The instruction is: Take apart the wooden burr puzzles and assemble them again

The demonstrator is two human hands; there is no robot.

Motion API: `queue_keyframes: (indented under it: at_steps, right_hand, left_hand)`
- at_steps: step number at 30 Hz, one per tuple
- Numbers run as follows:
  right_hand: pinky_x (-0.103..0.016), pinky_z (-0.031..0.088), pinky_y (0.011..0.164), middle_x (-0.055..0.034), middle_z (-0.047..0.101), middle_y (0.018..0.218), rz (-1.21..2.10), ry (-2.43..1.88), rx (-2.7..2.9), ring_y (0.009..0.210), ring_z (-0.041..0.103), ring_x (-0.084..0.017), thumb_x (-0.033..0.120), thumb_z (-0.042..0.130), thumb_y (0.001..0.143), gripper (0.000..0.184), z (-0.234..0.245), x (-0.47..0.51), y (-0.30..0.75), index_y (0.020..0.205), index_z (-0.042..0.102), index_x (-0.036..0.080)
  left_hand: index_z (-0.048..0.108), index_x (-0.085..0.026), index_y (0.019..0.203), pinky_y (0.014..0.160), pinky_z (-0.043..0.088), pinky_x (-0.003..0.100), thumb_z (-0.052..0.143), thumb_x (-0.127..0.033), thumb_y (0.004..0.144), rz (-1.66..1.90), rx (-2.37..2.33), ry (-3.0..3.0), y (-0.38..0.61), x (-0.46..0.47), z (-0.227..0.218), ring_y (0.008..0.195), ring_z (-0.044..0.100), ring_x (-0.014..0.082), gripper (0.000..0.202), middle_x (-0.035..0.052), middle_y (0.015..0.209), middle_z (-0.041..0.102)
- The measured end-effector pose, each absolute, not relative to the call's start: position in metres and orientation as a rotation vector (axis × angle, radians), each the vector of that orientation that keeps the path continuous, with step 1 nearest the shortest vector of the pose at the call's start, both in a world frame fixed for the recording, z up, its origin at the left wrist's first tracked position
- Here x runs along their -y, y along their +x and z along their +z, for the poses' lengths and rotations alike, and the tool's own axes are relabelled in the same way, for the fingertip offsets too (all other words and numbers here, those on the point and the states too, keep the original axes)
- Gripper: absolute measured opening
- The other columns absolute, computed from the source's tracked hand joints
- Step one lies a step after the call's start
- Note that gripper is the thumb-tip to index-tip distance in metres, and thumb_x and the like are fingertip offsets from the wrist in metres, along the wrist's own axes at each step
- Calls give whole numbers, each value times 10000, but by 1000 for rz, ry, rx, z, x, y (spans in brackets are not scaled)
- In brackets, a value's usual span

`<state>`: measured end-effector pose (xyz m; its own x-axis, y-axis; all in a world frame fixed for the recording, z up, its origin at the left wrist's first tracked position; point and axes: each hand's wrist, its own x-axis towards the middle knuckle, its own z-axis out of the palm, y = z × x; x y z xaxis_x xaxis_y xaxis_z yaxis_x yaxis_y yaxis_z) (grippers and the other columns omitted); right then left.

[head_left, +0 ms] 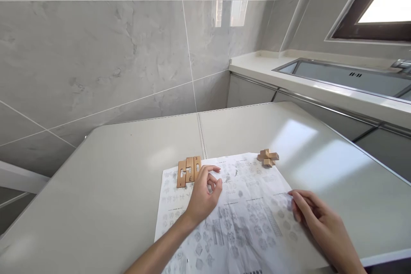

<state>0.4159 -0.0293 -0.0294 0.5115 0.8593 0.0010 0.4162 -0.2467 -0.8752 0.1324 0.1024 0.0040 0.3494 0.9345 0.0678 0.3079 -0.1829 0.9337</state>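
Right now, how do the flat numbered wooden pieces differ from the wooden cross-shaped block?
The numbered pieces lie flat, side by side; the cross-shaped block is chunky, with ends sticking out several ways. The pieces show dark digits; I see none on the block. The pieces sit beside the left hand, the block farther off. Both look like brown wood.

1) Left hand (205,190): fingers loosely curled, outermost one reaching past the rest, visible gap inside the curl toward the thumb (218,187)
2) Left forearm (163,244): bare, slants in from lower left of its hand
3) Right hand (316,214): well right of the left one, fingers bent, tips toward left hand
4) Right thumb (302,203): extended alongside index; pinch or not, can't tell
5) Right wrist (348,257): bare, below and right of its hand
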Motion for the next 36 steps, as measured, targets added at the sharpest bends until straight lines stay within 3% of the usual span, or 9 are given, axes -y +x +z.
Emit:
queue_keyframes:
  at_steps: [5, 17, 36]
  right_hand:
    - [-290, 521, 515, -20, 680, 645, 626, -1865, 1101, 530, 605, -203, 704, 624, 934, 492, -29, 24, 414, 990, 742, 229]
    - [-308, 509, 550, -30, 698, 685, 563, -1823, 1160, 557, 592, -202, 685, 597, 974, 485, -32, 26, 412, 998, 736, 220]
    - [-276, 507, 550, -30, 714, 729, 638, -1945, 1102, 578, 606, -193, 671, 598, 976, 493, -39, 31, 419, 1134, 741, 226]
  left_hand:
    - [612, -217, 1176, 745, 505, 321, 573, -323, 1008, 859, -1108, 1744, 133, -104, 4, 754, 578, 148, 202, 56, 1087, 663]
    - [655, -213, 1158, 719, 516, 317, 583, -318, 991, 875, -1082, 1805, 132, -105, -1, 737, 588, 151, 210, 61, 1084, 701]
    - [622, -220, 1148, 804, 518, 339, 566, -273, 1009, 824, -1042, 1839, 133, -103, -2, 769, 576, 147, 159, 49, 1130, 672]
